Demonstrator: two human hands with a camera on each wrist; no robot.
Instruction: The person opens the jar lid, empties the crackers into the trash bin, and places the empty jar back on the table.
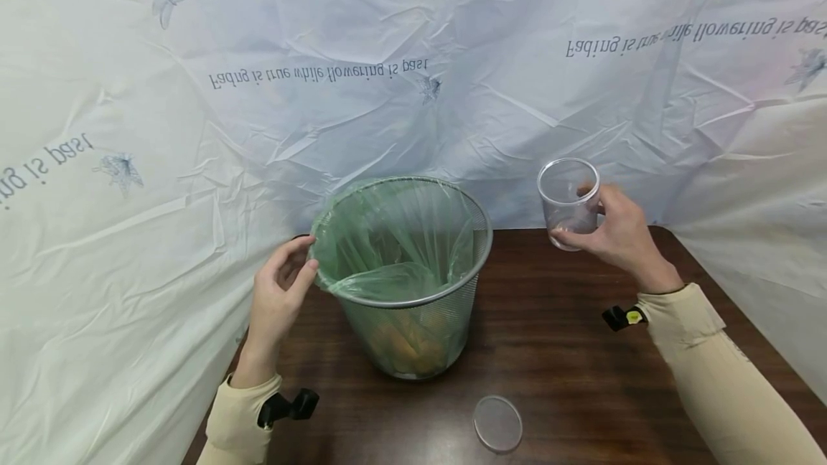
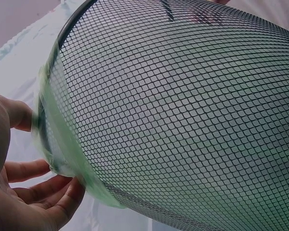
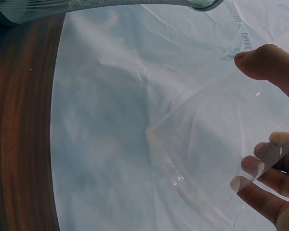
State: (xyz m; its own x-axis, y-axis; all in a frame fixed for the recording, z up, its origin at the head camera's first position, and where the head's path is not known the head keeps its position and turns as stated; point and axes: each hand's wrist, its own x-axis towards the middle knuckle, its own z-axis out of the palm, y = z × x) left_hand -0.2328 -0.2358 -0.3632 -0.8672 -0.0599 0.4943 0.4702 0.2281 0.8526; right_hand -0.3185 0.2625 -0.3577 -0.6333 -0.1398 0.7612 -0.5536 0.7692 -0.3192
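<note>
A round wire-mesh wastebasket [image 1: 413, 303] stands upright on the table, lined with a green plastic bag [image 1: 388, 235] folded over part of its rim. At the rim's left side, my left hand [image 1: 279, 289] holds the edge with thumb and fingertips against the bag-covered rim. Something orange shows blurred through the mesh near the bottom. To the right, my right hand [image 1: 617, 228] grips a clear plastic cup [image 1: 568, 196] above the table, fingers on the far side and thumb low on the near side. The cup is uncapped and looks see-through. A clear round lid [image 1: 497, 424] lies on the table.
The dark wooden table [image 1: 555, 372] ends at a back edge against a pale printed sheet [image 1: 310, 113], which hangs creased behind and on both sides. Each wrist carries a small black camera, such as the right one [image 1: 617, 318].
</note>
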